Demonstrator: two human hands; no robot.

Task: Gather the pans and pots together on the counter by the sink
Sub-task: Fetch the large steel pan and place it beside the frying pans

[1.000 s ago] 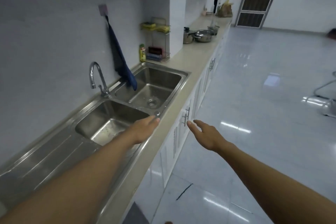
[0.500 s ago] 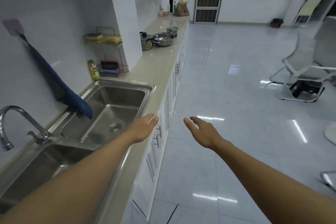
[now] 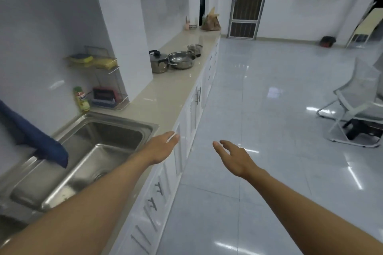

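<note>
Three steel vessels stand together far down the beige counter [image 3: 165, 99]: a lidded pot with a black handle [image 3: 158, 62], a wide shallow pan [image 3: 181, 60] and a small pot [image 3: 195, 49] behind it. The steel sink [image 3: 107, 145] lies at the lower left. My left hand [image 3: 160, 147] is stretched out over the counter's front edge beside the sink, fingers straight and empty. My right hand [image 3: 234, 158] reaches forward over the floor, fingers apart, holding nothing. Both hands are far short of the pots.
A wire rack with sponges [image 3: 97, 80] and a green bottle [image 3: 81, 99] stand behind the sink. A blue towel [image 3: 35, 141] hangs into it. A brown bag [image 3: 211, 20] sits at the counter's far end. A folding chair [image 3: 356, 105] stands on the glossy floor at right.
The view has swung right and forward along the counter: the tap has left the frame and the pots appear nearer. Both hands stay outstretched and empty.
</note>
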